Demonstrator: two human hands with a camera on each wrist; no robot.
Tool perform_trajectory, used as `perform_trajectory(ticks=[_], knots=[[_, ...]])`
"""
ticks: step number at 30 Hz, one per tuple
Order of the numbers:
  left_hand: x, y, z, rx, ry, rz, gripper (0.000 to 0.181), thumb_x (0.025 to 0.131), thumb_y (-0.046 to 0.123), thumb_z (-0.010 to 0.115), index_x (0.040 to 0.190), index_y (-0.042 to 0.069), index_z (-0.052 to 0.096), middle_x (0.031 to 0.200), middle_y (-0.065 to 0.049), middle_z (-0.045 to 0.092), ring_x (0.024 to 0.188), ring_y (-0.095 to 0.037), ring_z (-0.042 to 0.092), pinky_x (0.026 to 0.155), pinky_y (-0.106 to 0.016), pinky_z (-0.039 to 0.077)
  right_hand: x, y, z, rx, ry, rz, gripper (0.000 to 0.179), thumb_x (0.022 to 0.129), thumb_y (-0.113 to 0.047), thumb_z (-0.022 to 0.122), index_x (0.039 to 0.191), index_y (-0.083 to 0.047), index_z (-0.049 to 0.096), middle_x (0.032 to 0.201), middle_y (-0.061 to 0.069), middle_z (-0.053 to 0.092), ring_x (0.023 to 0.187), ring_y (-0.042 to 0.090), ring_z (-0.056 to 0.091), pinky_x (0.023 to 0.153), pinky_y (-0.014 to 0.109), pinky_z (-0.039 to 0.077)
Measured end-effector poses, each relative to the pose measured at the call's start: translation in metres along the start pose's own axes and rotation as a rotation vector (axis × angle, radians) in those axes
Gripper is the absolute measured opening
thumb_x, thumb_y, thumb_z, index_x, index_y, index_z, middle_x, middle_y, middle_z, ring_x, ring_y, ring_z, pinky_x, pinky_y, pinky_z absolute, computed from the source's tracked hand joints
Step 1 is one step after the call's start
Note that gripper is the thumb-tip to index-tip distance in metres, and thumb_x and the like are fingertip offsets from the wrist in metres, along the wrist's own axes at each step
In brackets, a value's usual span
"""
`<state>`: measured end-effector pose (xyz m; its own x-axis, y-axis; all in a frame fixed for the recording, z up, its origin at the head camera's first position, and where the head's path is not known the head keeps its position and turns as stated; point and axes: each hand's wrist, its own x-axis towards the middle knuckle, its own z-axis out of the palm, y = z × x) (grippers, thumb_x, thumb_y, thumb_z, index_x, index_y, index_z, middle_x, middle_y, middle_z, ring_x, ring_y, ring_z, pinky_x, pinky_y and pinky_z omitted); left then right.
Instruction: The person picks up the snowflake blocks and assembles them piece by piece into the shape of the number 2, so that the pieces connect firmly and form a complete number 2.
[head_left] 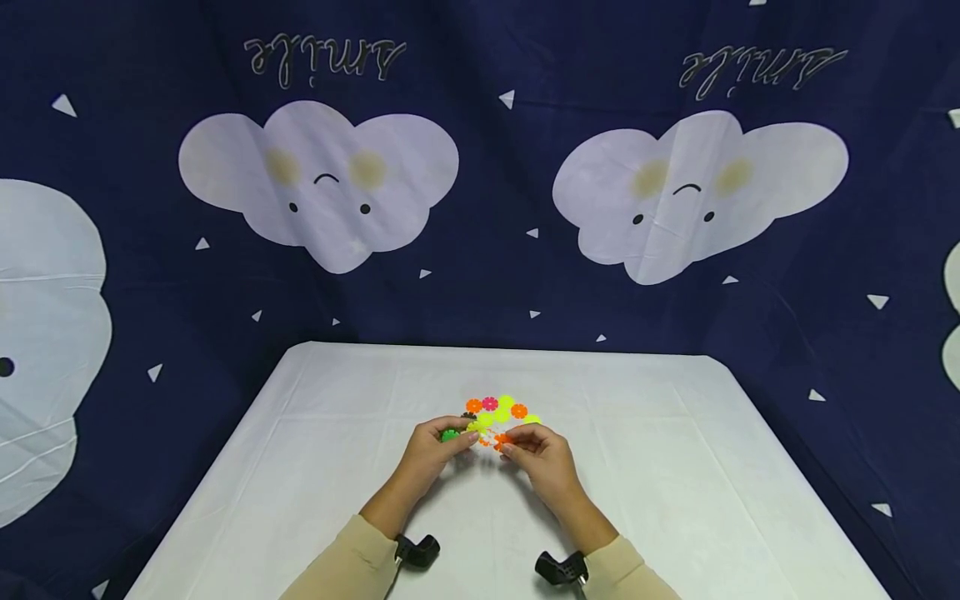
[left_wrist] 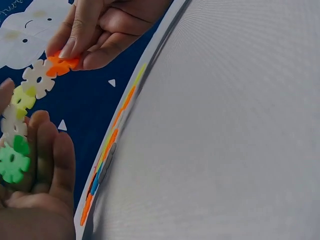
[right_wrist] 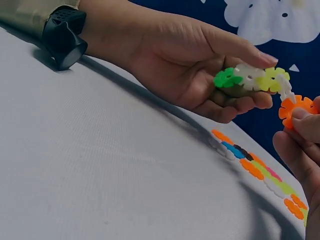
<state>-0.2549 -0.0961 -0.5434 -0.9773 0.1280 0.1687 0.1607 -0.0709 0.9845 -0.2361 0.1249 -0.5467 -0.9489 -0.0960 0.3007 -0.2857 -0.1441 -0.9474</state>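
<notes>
A chain of interlocking plastic snowflake discs (right_wrist: 273,81) is spanning the gap between the two hands above the table, its long axis running crosswise, from the left palm to the right fingertips. The green end disc (right_wrist: 227,78) is lying along the left fingers, a white disc (right_wrist: 248,76) is following, and the left hand (head_left: 429,450) is pinching the yellow disc (left_wrist: 23,98) near its thumb tip. A second white disc (left_wrist: 38,78) is bridging the open space to the orange end disc (left_wrist: 62,65), which the right hand (head_left: 546,463) is pinching between thumb and fingers. Most of the chain is thus lying nearer the left hand, the right one reaching only its orange end. Loose snowflake discs (head_left: 502,414) are lying just beyond the hands on the white-covered table (head_left: 637,467).
</notes>
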Motion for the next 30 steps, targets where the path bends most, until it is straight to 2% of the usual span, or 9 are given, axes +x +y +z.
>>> perform_trajectory(ticks=[5,12,16,20,25,28,30], knots=[[-0.001,0.0,-0.001,-0.129,-0.018,-0.012,0.035,0.092,0.004,0.082,0.12,-0.013,0.07,0.112,-0.018,0.07,0.083,-0.024,0.073,0.081,-0.039,0.063,0.0,-0.002,0.002,0.063,0.001,-0.005,0.021,0.089,0.019,0.074,0.108,0.018,0.066,0.097,0.028,0.07,0.08,0.025,0.074,0.076,0.039,0.064],[-0.001,0.0,0.001,-0.295,-0.025,-0.057,0.032,0.09,-0.006,0.077,0.119,-0.011,0.067,0.092,-0.014,0.074,0.081,-0.024,0.073,0.083,-0.037,0.061,-0.002,-0.007,0.009,0.092,0.028,0.024,0.022,0.089,0.018,0.074,0.109,0.017,0.066,0.1,0.026,0.07,0.08,0.024,0.074,0.077,0.038,0.064],[-0.002,0.002,0.003,-0.382,-0.037,-0.059,0.029,0.091,-0.01,0.073,0.119,-0.011,0.065,0.096,-0.015,0.073,0.084,-0.026,0.073,0.087,-0.04,0.061,-0.003,-0.007,0.012,0.101,0.036,0.035,0.022,0.088,0.018,0.075,0.108,0.015,0.067,0.1,0.027,0.071,0.08,0.025,0.074,0.077,0.04,0.064],[-0.003,0.002,0.004,-0.422,-0.044,-0.047,0.029,0.092,-0.011,0.071,0.12,-0.012,0.063,0.1,-0.015,0.072,0.087,-0.024,0.073,0.087,-0.038,0.061,-0.004,-0.005,0.015,0.115,0.017,0.009,0.023,0.088,0.018,0.075,0.109,0.017,0.066,0.099,0.028,0.07,0.08,0.025,0.074,0.077,0.041,0.064],[-0.003,0.002,0.004,-0.45,-0.066,-0.064,0.051,0.093,-0.009,0.072,0.138,-0.019,0.049,0.113,-0.015,0.071,0.093,-0.023,0.071,0.089,-0.036,0.06,-0.004,-0.003,0.017,0.112,-0.015,-0.024,0.024,0.088,0.017,0.075,0.109,0.02,0.063,0.097,0.031,0.069,0.08,0.023,0.074,0.077,0.038,0.064],[-0.003,0.002,0.004,-0.454,-0.088,-0.093,0.065,0.094,-0.007,0.071,0.148,-0.019,0.037,0.122,-0.016,0.068,0.095,-0.022,0.071,0.088,-0.033,0.06,-0.005,-0.002,0.018,0.12,-0.018,-0.03,0.023,0.089,0.018,0.074,0.109,0.02,0.063,0.097,0.031,0.069,0.08,0.023,0.074,0.077,0.037,0.064],[-0.002,0.001,0.005,-0.455,-0.095,-0.109,0.068,0.095,-0.006,0.071,0.151,-0.018,0.034,0.128,-0.02,0.065,0.098,-0.022,0.07,0.089,-0.033,0.059,-0.005,-0.002,0.019,0.124,-0.014,-0.034,0.023,0.089,0.019,0.074,0.109,0.02,0.063,0.096,0.03,0.069,0.081,0.023,0.074,0.077,0.037,0.064]])
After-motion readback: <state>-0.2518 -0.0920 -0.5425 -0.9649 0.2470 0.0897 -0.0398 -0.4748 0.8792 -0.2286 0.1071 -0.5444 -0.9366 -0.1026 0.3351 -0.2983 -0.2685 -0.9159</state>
